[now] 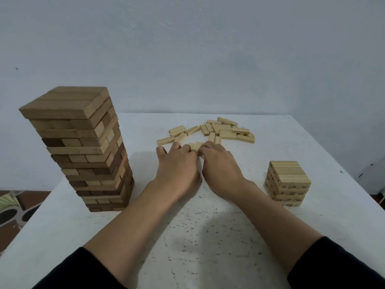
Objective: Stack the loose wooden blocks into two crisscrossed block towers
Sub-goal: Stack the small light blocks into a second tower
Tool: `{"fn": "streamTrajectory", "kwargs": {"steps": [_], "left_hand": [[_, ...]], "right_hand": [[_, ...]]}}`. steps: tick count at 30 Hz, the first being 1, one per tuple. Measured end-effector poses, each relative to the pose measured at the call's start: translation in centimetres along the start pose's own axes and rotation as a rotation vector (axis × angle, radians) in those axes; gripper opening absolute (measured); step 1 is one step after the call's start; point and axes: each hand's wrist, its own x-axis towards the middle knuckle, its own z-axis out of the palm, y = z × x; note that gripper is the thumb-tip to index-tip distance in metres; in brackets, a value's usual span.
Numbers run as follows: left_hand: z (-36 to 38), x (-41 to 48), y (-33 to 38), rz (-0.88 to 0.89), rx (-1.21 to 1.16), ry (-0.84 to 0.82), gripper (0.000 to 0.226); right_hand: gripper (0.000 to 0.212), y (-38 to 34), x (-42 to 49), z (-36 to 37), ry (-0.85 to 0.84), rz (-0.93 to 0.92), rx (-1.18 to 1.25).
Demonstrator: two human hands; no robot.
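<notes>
Frankly, the worry is an elbow or sleeve swinging out on the lift and knocking the tall tower of brown and tan wooden blocks [83,151], or the short pale-wood tower [286,182] on the other side (the tall one looks shakier). The left hand [179,163] and right hand [220,165] meet with fingers curled, pinching a small row of pale wooden blocks [195,145] between them on the white speckled table [208,236], just before the loose pile of pale blocks [225,130].

Matt pale wooden blocks [227,134]; speckled matt white table [208,236].
</notes>
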Motion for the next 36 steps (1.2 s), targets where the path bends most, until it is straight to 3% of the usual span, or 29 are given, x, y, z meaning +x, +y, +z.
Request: {"fn": "streamTrajectory", "kwargs": {"steps": [6, 10, 14, 18, 26, 31, 36], "left_hand": [[-2.1, -4.2, -0.4, 0.076, -0.046, -0.115, 0.027], [-3.4, -6.6, -1.1, 0.137, -0.175, -0.144, 0.05], [-3.7, -9.3, -2.0, 0.194, -0.329, -0.1, 0.032], [-3.8, -10.6, -2.5, 0.206, -0.415, -0.119, 0.031], [-4.1, -9.9, -4.5, 0.207, -0.525, -0.255, 0.027], [-3.4, -9.3, -4.7, 0.196, -0.55, -0.272, 0.028], [-2.6, -9.6, -4.3, 0.207, -0.583, -0.201, 0.026]], "right_hand": [[0.036, -1.0, -4.3, -0.5, -0.027, -0.075, 0.08], [0.037, -0.7, -6.7, -0.4, -0.021, -0.145, 0.126], [0.04, -0.3, -8.2, -1.0, 0.004, -0.19, 0.196], [0.036, -0.1, -9.1, -1.6, 0.06, -0.257, 0.204], [0.023, 0.6, -9.5, -1.5, 0.051, -0.177, 0.382], [0.057, 1.1, -9.6, -1.4, -0.119, -0.173, 0.177], [0.055, 1.0, -9.4, -1.2, -0.133, -0.186, 0.128]]}}
